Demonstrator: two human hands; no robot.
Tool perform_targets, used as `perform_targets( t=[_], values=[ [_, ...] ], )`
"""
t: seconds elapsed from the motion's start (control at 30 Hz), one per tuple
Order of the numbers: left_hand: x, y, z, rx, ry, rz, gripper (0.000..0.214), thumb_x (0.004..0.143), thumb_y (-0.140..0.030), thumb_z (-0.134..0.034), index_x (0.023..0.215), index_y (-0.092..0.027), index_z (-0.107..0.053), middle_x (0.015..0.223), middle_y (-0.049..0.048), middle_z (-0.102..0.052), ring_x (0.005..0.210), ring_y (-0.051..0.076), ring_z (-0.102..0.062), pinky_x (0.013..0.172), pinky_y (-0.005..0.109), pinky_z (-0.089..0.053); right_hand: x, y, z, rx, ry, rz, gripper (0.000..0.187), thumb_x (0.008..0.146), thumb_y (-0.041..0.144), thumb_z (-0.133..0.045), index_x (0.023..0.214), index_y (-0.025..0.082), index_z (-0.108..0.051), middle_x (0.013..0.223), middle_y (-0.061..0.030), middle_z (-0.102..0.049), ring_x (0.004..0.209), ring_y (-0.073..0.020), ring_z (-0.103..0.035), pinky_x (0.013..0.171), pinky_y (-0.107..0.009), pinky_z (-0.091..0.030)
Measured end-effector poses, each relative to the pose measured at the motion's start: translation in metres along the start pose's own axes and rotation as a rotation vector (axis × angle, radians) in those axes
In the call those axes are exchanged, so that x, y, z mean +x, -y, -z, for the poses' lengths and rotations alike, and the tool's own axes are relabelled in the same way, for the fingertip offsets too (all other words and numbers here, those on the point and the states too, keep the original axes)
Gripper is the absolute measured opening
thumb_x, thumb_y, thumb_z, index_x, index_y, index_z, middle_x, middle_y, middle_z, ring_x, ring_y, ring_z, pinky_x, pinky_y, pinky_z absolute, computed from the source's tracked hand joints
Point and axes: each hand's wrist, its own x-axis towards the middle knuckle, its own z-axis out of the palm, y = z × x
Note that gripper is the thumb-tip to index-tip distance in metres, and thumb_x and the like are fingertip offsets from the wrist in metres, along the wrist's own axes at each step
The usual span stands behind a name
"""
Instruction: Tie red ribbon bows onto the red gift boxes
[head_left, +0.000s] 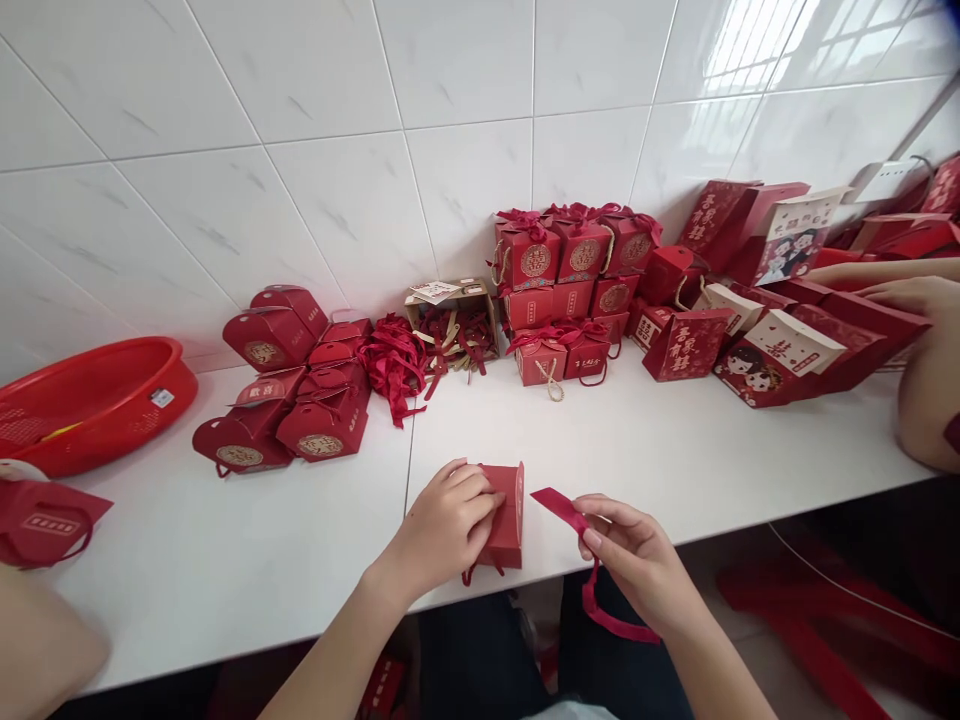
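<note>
My left hand [444, 525] is closed around a small red gift box [508, 515] that rests on the white table [637, 450] near its front edge. My right hand [634, 555] pinches a red ribbon [559, 505] just right of the box. One end of the ribbon points toward the box. The other end hangs down below my wrist past the table edge.
Stacked red gift boxes with ribbons [574, 260] stand against the tiled wall. Unfolded red boxes [300, 390], a ribbon pile [394, 365] and a small carton [454, 320] lie at the back left. A red basin [90, 400] sits far left. Another person's hand [911, 295] reaches over red bags [780, 350] at right.
</note>
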Motion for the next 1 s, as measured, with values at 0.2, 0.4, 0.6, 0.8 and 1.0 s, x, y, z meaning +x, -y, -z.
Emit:
perform_targets(
  t=[0.2,0.4,0.6,0.8,1.0],
  values=[
    [0.002,-0.001,0.005,-0.134,0.020,-0.041,0.032,0.086,-0.004,-0.044,0.104,-0.019,-0.066,0.092,0.0060,-0.066,0.097,0.019,-0.058,0.095,0.040,-0.050,0.004,-0.006,-0.006,0.005,0.026,-0.038,0.024,0.076,0.033,-0.075,0.098,0.025,-0.074,0.085,-0.0032,-0.066,0.066,-0.0115,-0.056,0.064,-0.026,-0.046],
    [0.002,-0.002,0.003,-0.160,-0.004,-0.005,0.029,0.086,-0.006,-0.045,0.103,-0.018,-0.065,0.088,0.0071,-0.065,0.096,0.020,-0.058,0.090,0.039,-0.052,0.004,-0.013,-0.003,0.036,0.011,-0.108,0.028,0.076,0.034,-0.075,0.101,0.021,-0.072,0.078,-0.0033,-0.065,0.068,-0.0134,-0.057,0.066,-0.027,-0.047],
    [0.004,-0.001,0.002,-0.155,-0.029,-0.025,0.028,0.086,-0.006,-0.046,0.099,-0.019,-0.066,0.085,0.0063,-0.065,0.091,0.020,-0.060,0.086,0.039,-0.053,0.004,-0.020,0.002,0.032,0.004,-0.123,0.028,0.075,0.035,-0.076,0.099,0.022,-0.073,0.088,-0.0049,-0.067,0.072,-0.0147,-0.058,0.070,-0.029,-0.049],
    [0.003,0.000,-0.001,-0.176,-0.025,-0.070,0.029,0.085,-0.005,-0.047,0.105,-0.018,-0.064,0.086,0.0072,-0.065,0.091,0.020,-0.060,0.087,0.039,-0.053,0.005,-0.016,0.001,0.017,0.028,-0.100,0.027,0.077,0.035,-0.074,0.100,0.021,-0.072,0.082,-0.0035,-0.065,0.070,-0.0133,-0.057,0.068,-0.027,-0.048],
    [0.008,-0.005,-0.003,-0.156,-0.078,-0.083,0.028,0.087,-0.010,-0.050,0.111,-0.018,-0.062,0.085,0.0067,-0.067,0.085,0.019,-0.062,0.084,0.039,-0.054,0.003,-0.004,-0.004,-0.058,0.061,-0.036,0.023,0.079,0.033,-0.072,0.099,0.024,-0.073,0.093,-0.0047,-0.065,0.068,-0.0125,-0.057,0.066,-0.027,-0.049]
  ],
)
